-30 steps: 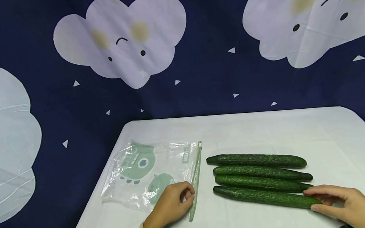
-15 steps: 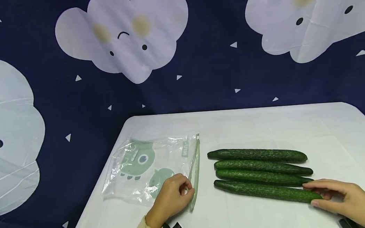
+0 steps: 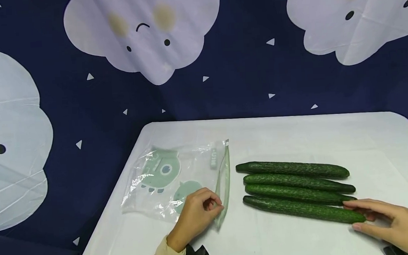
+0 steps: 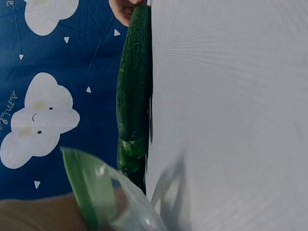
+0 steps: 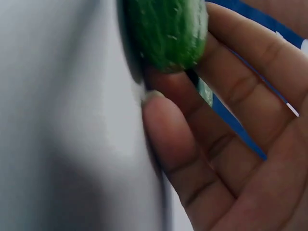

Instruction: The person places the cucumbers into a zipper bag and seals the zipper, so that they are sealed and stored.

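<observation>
The mouth of the bag (image 3: 184, 175) has parted wider. Head: we see the left hand (image 3: 196, 211) pinching its edge, the right hand (image 3: 392, 217) loosely round the nearest cucumber's end (image 3: 358, 216) on the table (image 3: 284, 243). Left wrist: we see the bag's raised lips. Right wrist alone: a gap separates thumb (image 5: 168, 127) and cucumber.

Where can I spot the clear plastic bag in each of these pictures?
Head view: the clear plastic bag lies left of the cucumbers, its mouth toward them.
Left wrist view: only part of it shows, at the bottom, left of centre; look for its green edging.
Right wrist view: not in it.
Shared landmark: the cucumber nearest the person, with its end at the right hand.
</observation>
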Demonstrator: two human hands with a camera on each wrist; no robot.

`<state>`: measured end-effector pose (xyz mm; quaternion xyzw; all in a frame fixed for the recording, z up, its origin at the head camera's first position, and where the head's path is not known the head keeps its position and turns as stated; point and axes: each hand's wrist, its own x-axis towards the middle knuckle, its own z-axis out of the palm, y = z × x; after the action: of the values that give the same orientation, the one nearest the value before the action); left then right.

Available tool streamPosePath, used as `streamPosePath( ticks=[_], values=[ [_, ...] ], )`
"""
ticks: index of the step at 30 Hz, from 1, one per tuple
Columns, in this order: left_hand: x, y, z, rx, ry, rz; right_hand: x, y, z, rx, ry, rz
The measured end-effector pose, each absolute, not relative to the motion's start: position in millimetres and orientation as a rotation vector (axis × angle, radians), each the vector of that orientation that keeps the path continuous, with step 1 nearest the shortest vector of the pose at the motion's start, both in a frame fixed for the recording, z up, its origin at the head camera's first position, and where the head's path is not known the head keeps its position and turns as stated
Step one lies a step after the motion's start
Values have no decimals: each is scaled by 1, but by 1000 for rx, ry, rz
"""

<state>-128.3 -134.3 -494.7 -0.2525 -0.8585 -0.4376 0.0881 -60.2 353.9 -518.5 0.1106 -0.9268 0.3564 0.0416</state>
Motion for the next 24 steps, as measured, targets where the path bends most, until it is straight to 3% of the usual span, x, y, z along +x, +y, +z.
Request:
streamPosePath(
  ticks=[16,24],
  values=[
    [-132,-139,-497,-501,-2703,-1027,-61,332,-515,366,-2727,788],
    [-132,-137,-496,-497,-2699,-1018,-57,328,-514,200,-2675,1022]
  ],
)
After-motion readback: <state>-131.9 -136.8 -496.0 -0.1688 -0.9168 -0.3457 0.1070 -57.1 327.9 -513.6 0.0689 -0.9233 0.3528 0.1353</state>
